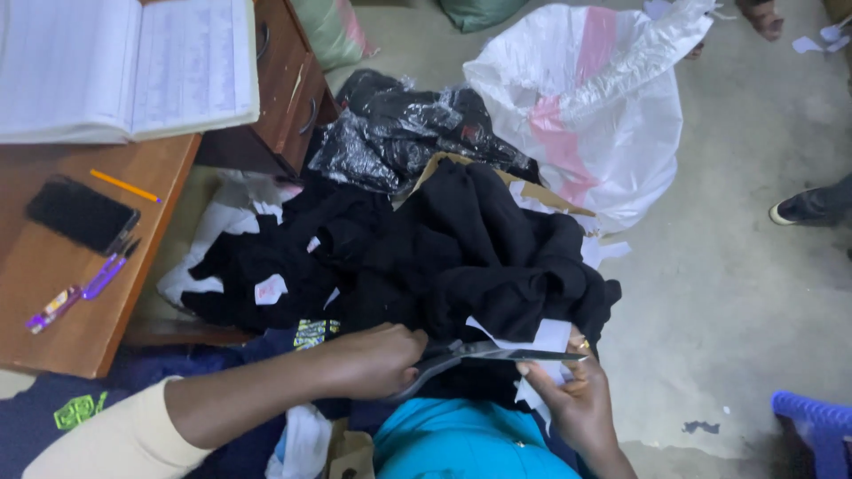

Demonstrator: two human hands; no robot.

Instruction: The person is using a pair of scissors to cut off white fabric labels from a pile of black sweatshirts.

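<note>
My left hand [377, 359] grips the handles of a pair of scissors [493, 355], whose open blades point right. My right hand [577, 404], with a ring on one finger, holds a white tag [546, 340] against the blades. The tag is attached to the near edge of a pile of black garments [444, 248] lying on my lap and on the floor in front of me. More small white tags [270, 289] show on the black cloth to the left.
A wooden desk [53, 275] at left carries an open ledger [124, 62], a black phone [80, 215], a pencil [124, 186] and a purple pen [84, 288]. Beyond the pile lie a black plastic bag [399, 133] and a white-and-pink sack [603, 106]. Another person's shoe [808, 208] and a blue stool [816, 426] are at right.
</note>
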